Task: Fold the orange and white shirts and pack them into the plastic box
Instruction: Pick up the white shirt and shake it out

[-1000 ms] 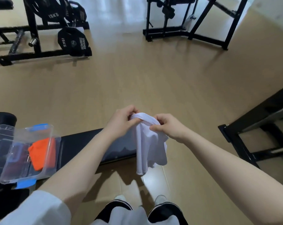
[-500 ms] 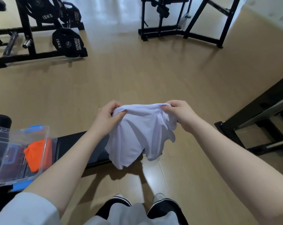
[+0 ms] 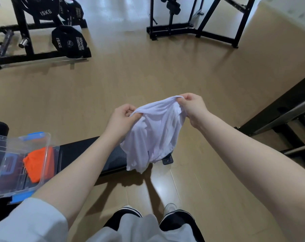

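The black padded desk point(image 3: 88, 151) carries the clear plastic box point(image 3: 20, 163) at its left end, and the orange shirt point(image 3: 38, 165) already lies inside that box. So the step in hand is folding the white shirt point(image 3: 155, 131), which hangs in the air above the desk's right end, bunched and uneven. The left hand point(image 3: 122, 119) and right hand point(image 3: 192, 107) each pinch its top edge with curled fingers. Next, I judge, the cloth needs spreading flat on the desk before folding.
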